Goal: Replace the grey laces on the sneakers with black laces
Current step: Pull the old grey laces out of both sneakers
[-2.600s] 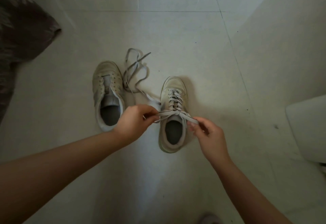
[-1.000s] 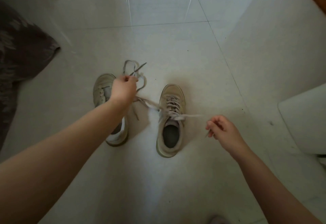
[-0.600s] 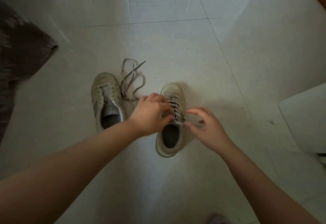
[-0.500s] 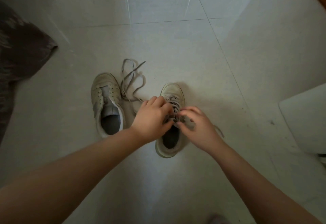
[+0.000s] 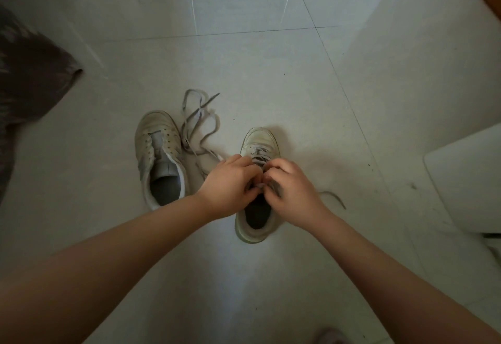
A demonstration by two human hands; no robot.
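Two worn white sneakers stand on the tiled floor, toes pointing away from me. The left sneaker (image 5: 158, 153) has bare eyelets and no lace. A loose grey lace (image 5: 199, 124) lies in loops between the shoes. The right sneaker (image 5: 259, 140) still carries a grey lace (image 5: 259, 153) across its upper eyelets. My left hand (image 5: 230, 181) and my right hand (image 5: 291, 189) meet over its tongue, fingers pinched on that lace at the top eyelets. One lace end (image 5: 334, 197) trails on the floor to the right. No black laces are in view.
A dark patterned cloth (image 5: 29, 83) lies at the far left. A white block-like object (image 5: 466, 175) stands at the right edge, and a pale wall panel (image 5: 420, 72) runs along the right. Grey floor tiles (image 5: 244, 59) stretch beyond the shoes.
Both hands had pulled the lace ends wide apart, then came back together over the right sneaker's tongue. They now pinch the lace at the top eyelets.
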